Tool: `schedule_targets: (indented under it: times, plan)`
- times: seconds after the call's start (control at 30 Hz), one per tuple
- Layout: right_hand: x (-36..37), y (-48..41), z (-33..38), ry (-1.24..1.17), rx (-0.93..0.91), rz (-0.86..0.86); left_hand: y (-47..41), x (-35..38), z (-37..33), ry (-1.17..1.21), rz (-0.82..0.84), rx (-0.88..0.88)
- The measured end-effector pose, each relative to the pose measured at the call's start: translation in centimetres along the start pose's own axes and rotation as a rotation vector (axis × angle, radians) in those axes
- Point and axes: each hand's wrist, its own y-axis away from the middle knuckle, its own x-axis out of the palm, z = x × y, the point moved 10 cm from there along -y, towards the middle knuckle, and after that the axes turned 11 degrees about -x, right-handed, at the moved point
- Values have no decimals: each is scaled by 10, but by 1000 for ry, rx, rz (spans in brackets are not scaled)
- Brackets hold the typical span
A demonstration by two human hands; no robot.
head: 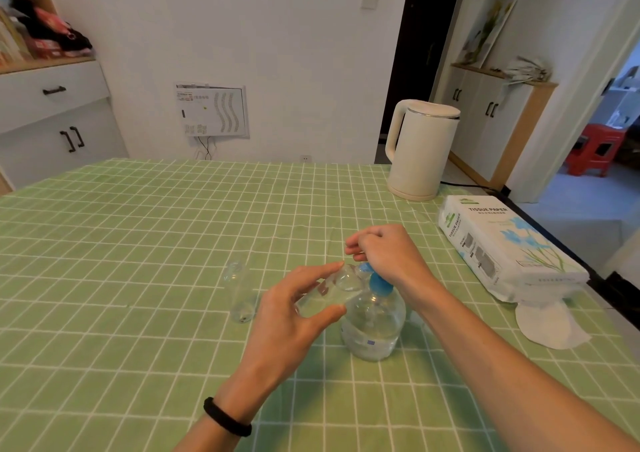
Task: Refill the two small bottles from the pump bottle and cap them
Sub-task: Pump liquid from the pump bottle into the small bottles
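A clear pump bottle (374,323) with a blue pump head (380,283) stands near the middle of the green checked table. My left hand (298,309) grips a small clear bottle (332,290), tilted with its mouth at the blue spout. My right hand (388,254) rests on top of the pump head with its fingers curled over it. A second small clear bottle (240,292) stands upright and uncapped to the left, apart from both hands. I cannot make out any caps.
A cream electric kettle (420,148) stands at the far right of the table. A pack of tissue paper (502,247) lies along the right edge, with a loose tissue (547,323) in front of it. The green checked cloth (138,244) stretches away to the left.
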Motion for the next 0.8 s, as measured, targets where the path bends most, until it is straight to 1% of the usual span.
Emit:
schedule_targets:
  times: [0.2,0.53,0.8]
  plan:
    - [2,2,-9,17,21,-6,1,2,7,23,-2,-6]
    - [-1,4,-9,-3,77,-12,1,0,-1,13,5,-11]
    - [-2,1,-10,3,83,-32,0,0,2,22,0,-1]
